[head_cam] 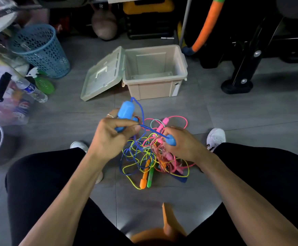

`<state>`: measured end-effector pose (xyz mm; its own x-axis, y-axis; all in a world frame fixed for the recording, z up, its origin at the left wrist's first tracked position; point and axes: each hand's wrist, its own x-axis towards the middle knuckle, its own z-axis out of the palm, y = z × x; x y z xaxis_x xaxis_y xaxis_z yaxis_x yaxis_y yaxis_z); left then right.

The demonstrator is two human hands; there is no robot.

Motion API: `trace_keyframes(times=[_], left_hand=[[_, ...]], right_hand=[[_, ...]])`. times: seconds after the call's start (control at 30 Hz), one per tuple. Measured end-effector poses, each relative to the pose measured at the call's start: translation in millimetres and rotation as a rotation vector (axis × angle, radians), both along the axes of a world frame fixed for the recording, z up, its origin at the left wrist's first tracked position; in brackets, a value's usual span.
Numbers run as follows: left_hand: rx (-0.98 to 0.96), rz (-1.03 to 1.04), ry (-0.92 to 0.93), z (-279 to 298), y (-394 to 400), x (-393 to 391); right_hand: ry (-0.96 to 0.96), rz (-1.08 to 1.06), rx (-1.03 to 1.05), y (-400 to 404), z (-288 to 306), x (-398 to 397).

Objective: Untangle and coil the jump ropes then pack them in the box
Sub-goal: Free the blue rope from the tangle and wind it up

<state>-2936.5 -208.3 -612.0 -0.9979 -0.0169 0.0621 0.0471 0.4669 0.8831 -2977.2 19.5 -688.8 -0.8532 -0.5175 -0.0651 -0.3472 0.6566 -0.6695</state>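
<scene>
Left hand (109,137) and right hand (182,144) fingers each grip a blue rope handle (126,110).

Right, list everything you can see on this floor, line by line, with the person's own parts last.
box: one, beige, open and empty, floor centre
lid: one, beige, leaning at the box's left side
blue handles: two, light blue, one in each hand, dark blue cord between them
rope tangle: one pile, yellow, pink and blue cords, between the feet
orange handle: one, in the pile
green handle: one, beside the orange one
basket: one, blue mesh, upper left
water bottle: one, clear, lying at left
kettlebell: one, dull pink, back centre
left hand: grips a blue handle
right hand: grips the other blue handle
</scene>
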Motion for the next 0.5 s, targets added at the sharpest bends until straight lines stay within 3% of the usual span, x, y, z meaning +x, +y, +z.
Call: trace_keyframes(times=[0.23, 0.4, 0.5], left_hand=[[0.041, 0.137, -0.215, -13, -11, -3], [-0.115, 0.195, -0.342, -26, -15, -6], [-0.226, 0.056, -0.383, -29, -17, -7]], right_hand=[[-0.064, -0.145, -0.056, 5, -4, -1], [-0.185, -0.268, -0.206, 8, 7, -4], [-0.24, -0.365, -0.317, 12, 9, -5]])
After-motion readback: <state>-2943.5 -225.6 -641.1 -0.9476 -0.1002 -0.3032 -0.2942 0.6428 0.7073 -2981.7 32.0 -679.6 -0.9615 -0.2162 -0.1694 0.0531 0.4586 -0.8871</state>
